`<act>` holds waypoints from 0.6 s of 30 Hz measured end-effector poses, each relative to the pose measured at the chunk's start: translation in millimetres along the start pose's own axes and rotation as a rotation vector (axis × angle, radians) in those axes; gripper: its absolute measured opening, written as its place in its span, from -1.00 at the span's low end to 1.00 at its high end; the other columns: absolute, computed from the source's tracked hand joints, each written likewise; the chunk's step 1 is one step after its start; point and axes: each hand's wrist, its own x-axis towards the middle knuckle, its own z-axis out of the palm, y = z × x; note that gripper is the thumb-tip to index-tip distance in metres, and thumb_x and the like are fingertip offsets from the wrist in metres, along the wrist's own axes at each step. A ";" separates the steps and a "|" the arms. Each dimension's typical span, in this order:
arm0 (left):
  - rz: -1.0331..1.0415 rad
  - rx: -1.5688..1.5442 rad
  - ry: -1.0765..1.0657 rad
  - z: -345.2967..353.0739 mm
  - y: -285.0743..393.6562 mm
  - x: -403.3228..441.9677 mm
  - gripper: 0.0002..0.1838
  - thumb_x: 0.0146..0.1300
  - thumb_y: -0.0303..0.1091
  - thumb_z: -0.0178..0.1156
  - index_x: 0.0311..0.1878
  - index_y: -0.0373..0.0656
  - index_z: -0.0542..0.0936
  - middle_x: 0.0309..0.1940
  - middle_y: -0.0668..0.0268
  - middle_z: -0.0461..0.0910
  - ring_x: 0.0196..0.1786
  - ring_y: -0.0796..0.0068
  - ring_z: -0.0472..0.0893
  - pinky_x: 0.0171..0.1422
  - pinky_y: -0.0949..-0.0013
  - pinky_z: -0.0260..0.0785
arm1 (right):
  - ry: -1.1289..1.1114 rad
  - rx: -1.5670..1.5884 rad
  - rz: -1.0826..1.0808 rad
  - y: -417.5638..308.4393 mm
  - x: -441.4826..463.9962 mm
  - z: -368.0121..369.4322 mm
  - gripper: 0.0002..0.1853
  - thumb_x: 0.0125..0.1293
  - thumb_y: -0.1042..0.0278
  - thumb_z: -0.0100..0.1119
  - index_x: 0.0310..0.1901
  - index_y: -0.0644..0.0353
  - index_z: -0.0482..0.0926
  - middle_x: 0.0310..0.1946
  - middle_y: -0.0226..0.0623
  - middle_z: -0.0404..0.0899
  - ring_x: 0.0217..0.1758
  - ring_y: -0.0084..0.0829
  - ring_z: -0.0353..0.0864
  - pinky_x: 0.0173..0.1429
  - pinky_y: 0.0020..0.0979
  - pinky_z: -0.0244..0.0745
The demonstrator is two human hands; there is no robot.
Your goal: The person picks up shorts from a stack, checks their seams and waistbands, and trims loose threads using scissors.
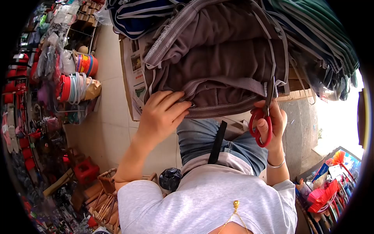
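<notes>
Lying under left grip (161, 112): garment (230, 54); scissors (267, 110) in right grip (277, 121)

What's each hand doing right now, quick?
Left hand: fingers bent on the edge of the brown cloth; can't tell whether its grip is closed.
Right hand: closed, holding the scissors.

Brown garment (237, 50) cut off @ top, L-side goods (24, 142) v. blurry
</notes>
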 end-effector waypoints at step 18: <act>-0.222 -0.111 0.137 23.5 14.1 -9.1 -0.88 0.11 -0.56 0.22 -0.29 -0.22 0.50 -0.09 0.12 0.65 0.10 0.07 0.59 0.27 0.02 0.34 | -0.535 0.622 0.334 13.7 -32.9 47.2 -0.25 0.04 -0.05 0.43 0.15 0.36 0.51 -0.50 -0.42 0.61 -0.38 -0.61 0.61 -0.20 -0.55 0.50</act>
